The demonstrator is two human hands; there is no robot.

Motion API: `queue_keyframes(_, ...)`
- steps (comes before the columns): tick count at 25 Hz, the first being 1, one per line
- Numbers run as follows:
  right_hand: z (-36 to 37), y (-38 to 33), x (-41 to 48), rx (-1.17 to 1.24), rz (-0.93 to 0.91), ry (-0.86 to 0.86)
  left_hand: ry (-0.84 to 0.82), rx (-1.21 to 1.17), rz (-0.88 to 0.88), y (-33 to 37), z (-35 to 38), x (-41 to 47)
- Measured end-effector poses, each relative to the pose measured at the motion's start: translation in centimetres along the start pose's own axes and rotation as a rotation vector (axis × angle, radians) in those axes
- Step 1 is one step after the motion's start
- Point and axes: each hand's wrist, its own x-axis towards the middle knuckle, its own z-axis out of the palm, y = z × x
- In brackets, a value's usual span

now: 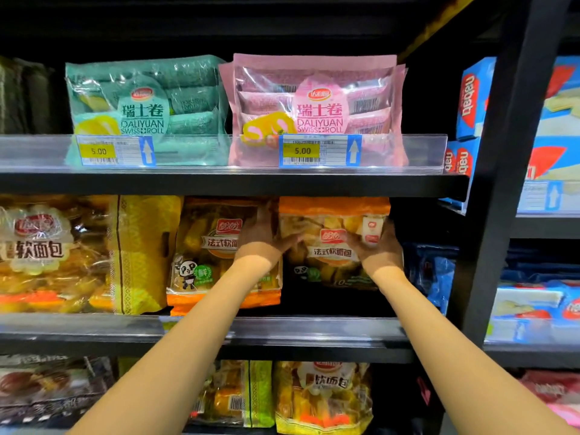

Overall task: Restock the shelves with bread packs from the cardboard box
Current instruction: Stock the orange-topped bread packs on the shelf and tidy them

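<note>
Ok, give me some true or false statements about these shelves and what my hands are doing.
1. The left hand and right hand hold the orange-topped clear bread pack at the black middle shelf. True.
2. The pink plastic Swiss roll pack stands left of the green plastic Swiss roll pack. False: it stands to its right.
3. Both yellow price tags read 5.00. True.
4. The blue cardboard boxes sit at the far left. False: they sit at the right.
</note>
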Motion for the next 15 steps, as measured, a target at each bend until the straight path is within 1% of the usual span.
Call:
queue_keyframes(1, 0.0, 0.1, 0.4, -0.021, -0.004, 0.017, -0.042, 0.237, -0.048, -0.1, -0.3, -0.9)
queue_keyframes(2, 0.2, 0.3, 0.8, -0.031, -0.001, 0.022, -0.111, 0.411, -0.113, -0.8, -0.6, -1.5)
queue_keyframes(3, 0.4, 0.5, 0.9, -0.023, 0.011, 0.005, -0.194, 0.501, -0.180, -1.7, -1.2, -2.1)
queue_keyframes(4, 0.9, 0.9, 0.9, -0.004, 0.031, -0.031, -0.260, 0.509, -0.230, -2.7, -2.0, -2.5)
queue_keyframes(5, 1.4, 1.3, 0.7, 0.011, 0.059, -0.069, -0.318, 0.469, -0.236, -3.8, -2.8, -2.9)
queue_keyframes(7, 2.2, 1.9, 0.9, 0.014, 0.096, -0.093, -0.456, 0.423, -0.204, -5.3, -4.0, -3.6)
queue_keyframes(9, 2.4, 2.1, 1.8, -0.003, 0.105, -0.104, -0.604, 0.397, -0.267, -6.0, -4.9, -3.8)
queue_keyframes(10, 2.4, 2.1, 2.2, -0.017, 0.102, -0.119, -0.642, 0.395, -0.294, -6.1, -5.1, -3.8)
queue_keyframes(11, 2.3, 2.0, 2.5, -0.035, 0.102, -0.136, -0.651, 0.409, -0.297, -6.5, -4.9, -3.4)
queue_keyframes(13, 2.5, 2.2, 3.0, -0.047, 0.085, -0.147, -0.606, 0.492, -0.193, -6.9, -3.7, -2.2)
queue_keyframes(15, 2.9, 2.5, 2.9, -0.055, 0.072, -0.137, -0.545, 0.587, -0.133, -7.1, -2.0, -1.2)
